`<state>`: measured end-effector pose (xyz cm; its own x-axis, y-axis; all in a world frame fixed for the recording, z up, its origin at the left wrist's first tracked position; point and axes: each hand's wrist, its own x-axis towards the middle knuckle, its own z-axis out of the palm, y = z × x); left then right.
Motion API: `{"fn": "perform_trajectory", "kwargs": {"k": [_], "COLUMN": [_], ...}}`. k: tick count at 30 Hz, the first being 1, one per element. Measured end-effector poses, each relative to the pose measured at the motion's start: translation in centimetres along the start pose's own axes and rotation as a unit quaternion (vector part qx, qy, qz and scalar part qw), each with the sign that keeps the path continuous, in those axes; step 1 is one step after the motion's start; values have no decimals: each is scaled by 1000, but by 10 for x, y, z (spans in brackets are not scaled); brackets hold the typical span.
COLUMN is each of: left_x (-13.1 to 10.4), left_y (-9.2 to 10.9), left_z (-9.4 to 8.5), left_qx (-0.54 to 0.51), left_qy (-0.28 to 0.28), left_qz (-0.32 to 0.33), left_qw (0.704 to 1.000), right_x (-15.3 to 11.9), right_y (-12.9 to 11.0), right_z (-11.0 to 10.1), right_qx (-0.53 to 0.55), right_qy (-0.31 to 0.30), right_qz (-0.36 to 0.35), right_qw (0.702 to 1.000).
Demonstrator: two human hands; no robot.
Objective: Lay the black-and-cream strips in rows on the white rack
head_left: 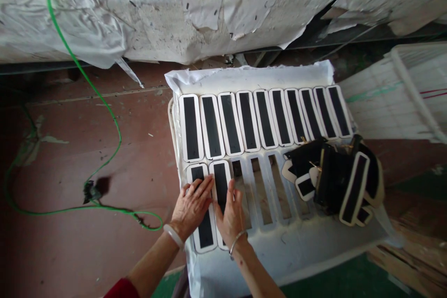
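My left hand (194, 202) lies with fingers spread over the first white-edged black strip (206, 233) of the lower row, its fingertips reaching the gap beside the second strip (220, 174). On that second strip's right side rests my right hand (230, 214), thumb and fingers apart. Both hands are open and hold nothing. An upper row of several similar strips (228, 123) runs across the white-covered board (279, 260). Right of my hands, the board shows slots (261, 191) without strips. A pile of black pieces with white-edged strips (354, 188) lies on the board's right side.
A bench with torn whitish covering (157, 14) spans the back. A green cord (101, 98) hangs down and loops on the reddish floor (87, 251) at the left. At the right are a white basket-like container (401, 98) and brown cardboard (412, 260).
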<state>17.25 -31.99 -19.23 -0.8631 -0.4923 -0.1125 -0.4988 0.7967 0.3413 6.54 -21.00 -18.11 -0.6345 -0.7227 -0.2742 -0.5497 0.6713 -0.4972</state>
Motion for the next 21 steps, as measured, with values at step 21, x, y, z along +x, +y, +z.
{"fn": "perform_trajectory", "kwargs": {"k": [21], "left_x": [3], "left_y": [9], "left_z": [-4], "left_qx": [17], "left_qy": [16], "left_qz": [0], "left_qw": [1000], "right_x": [16], "right_y": [-3], "right_z": [-23], "right_qx": [-159], "right_qy": [-116], "right_qz": [14], "right_qw": [980]}}
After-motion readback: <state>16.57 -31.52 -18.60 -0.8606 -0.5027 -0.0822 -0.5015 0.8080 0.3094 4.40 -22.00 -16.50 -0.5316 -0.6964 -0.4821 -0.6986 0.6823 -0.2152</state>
